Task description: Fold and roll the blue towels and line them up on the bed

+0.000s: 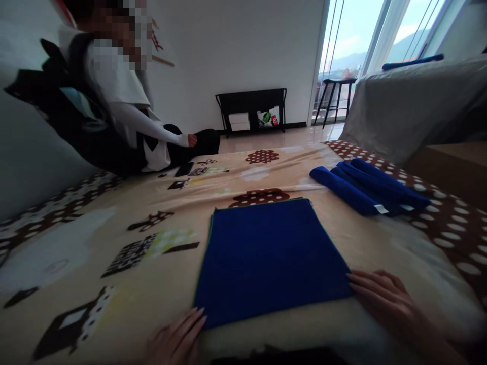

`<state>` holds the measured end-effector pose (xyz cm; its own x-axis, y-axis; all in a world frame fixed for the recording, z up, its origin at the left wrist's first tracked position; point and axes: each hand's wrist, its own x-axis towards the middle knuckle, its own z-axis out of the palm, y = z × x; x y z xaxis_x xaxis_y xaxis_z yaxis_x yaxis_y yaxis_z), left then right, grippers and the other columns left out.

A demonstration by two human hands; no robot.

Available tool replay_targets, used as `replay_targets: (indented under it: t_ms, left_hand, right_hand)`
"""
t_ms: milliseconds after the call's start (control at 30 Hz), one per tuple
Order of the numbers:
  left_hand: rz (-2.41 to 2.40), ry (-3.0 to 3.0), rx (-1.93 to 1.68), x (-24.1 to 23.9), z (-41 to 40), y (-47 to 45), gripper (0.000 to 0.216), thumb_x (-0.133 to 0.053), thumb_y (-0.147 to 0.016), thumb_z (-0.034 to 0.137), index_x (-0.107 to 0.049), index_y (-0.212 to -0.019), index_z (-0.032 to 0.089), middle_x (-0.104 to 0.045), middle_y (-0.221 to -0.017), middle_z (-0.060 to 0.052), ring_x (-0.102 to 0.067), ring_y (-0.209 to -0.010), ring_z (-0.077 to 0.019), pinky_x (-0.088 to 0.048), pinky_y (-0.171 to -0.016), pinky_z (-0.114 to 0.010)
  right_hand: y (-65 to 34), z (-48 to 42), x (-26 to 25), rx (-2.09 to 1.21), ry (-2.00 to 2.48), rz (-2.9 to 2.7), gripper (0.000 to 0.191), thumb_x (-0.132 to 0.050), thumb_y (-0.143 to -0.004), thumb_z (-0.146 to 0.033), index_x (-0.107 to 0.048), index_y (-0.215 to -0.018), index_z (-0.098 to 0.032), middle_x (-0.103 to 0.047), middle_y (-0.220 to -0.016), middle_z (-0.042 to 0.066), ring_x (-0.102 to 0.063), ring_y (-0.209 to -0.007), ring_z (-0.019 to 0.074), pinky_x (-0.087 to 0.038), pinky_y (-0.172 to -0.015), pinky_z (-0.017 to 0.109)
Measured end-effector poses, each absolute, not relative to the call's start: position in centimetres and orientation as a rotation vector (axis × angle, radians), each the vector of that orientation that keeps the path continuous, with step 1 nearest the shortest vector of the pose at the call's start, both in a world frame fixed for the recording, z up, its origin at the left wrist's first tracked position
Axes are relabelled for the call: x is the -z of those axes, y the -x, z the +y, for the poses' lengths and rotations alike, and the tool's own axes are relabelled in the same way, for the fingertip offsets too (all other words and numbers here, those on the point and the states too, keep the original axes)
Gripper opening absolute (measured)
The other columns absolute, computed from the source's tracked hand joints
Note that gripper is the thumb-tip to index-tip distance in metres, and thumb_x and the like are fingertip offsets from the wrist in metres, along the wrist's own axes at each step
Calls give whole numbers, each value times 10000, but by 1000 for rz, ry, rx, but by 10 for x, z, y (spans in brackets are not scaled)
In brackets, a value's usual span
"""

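A blue cloth (272, 258), folded into a rough square with green stitching along its edge, lies flat on the bed. At its near left corner is my left hand (178, 337), the fingertips closed on the edge. My right hand (388, 299) has its fingers together on the near right corner. Both thumbs are hidden. Beyond my right hand, several more blue cloths (369, 187) lie folded in a loose pile, with small white tags showing.
The patterned bedspread (152, 299) covers the bed. A person (122, 106) sits at the far left edge. A black rack (251, 109) stands by the wall, a stool (337, 99) by the window. At right, a grey-covered piece (414, 101) carries another blue item (413, 62).
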<state>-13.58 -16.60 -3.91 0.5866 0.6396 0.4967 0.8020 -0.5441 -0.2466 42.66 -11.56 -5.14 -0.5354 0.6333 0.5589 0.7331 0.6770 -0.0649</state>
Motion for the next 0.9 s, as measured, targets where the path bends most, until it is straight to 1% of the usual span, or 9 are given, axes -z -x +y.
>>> replay_targets:
  t_ms: [100,200,300,433,500,567,667,767,900]
  left_hand:
    - [-1424,2369,753,38,-164,136,353,-470,-911,161,-593,-1210,303,-752,-1044,5,-709,-953,-153,-513,-835,-282]
    - [-1614,2367,914,37,-151,141,281,-483,-931,248,-528,-1206,280,-740,-900,27,-722,-798,-141,-550,-698,-227]
    - [-1671,2316,756,25,-133,137,279,-470,-943,251,-507,-1218,225,-726,-913,12,-704,-775,-139,-521,-674,-235]
    - [-1426,2284,493,18,-120,121,297,-419,-896,91,-594,-1108,204,-726,-1048,-34,-677,-852,-163,-406,-751,-330]
    - [-1381,2231,423,22,-120,117,325,-438,-874,64,-610,-1110,209,-726,-1045,-35,-664,-851,-171,-358,-765,-352]
    - [-1374,2136,419,28,-122,116,294,-483,-881,116,-612,-1133,199,-720,-997,-49,-646,-826,-183,-346,-764,-350]
    - [-1368,2001,491,34,-129,117,202,-563,-866,190,-651,-1043,231,-700,-926,-55,-626,-826,-206,-351,-764,-342]
    - [-1308,2017,512,29,-135,115,243,-587,-834,109,-677,-976,284,-713,-955,-25,-632,-876,-192,-343,-789,-344]
    - [-1291,2174,545,13,-143,104,237,-560,-830,156,-685,-1004,258,-727,-999,-32,-637,-930,-194,-363,-796,-344]
  right_hand:
    - [-419,-110,42,174,1085,-2231,272,-558,-940,-219,-657,-1182,-292,-704,-1156,21,-660,-1070,222,-487,-896,395]
    - [-416,-101,38,8,1165,-2141,196,-511,-970,-225,-666,-1088,-251,-710,-1015,40,-656,-984,199,-495,-848,360]
    - [-414,-86,33,-58,1180,-2153,178,-497,-978,-242,-661,-1046,-236,-685,-896,28,-635,-870,180,-489,-799,347]
    - [-411,-71,32,99,1122,-2248,154,-539,-943,-193,-655,-1039,-226,-664,-850,18,-593,-790,172,-450,-796,370]
    - [-411,-70,37,167,1130,-2283,147,-557,-934,-181,-657,-1033,-220,-659,-858,25,-585,-800,177,-440,-808,379]
    - [-412,-74,44,225,1163,-2270,152,-576,-929,-182,-657,-1054,-210,-660,-906,45,-593,-846,189,-440,-821,383]
    - [-416,-82,52,328,1157,-2243,228,-555,-931,-140,-659,-1121,-213,-664,-1040,83,-614,-928,205,-441,-839,389]
    - [-421,-89,51,398,1079,-2355,354,-466,-943,-87,-662,-1183,-258,-679,-1129,66,-636,-997,206,-426,-898,407]
    - [-418,-97,39,457,1093,-2440,328,-488,-940,-217,-674,-1200,-287,-693,-1171,36,-640,-1069,231,-411,-921,414]
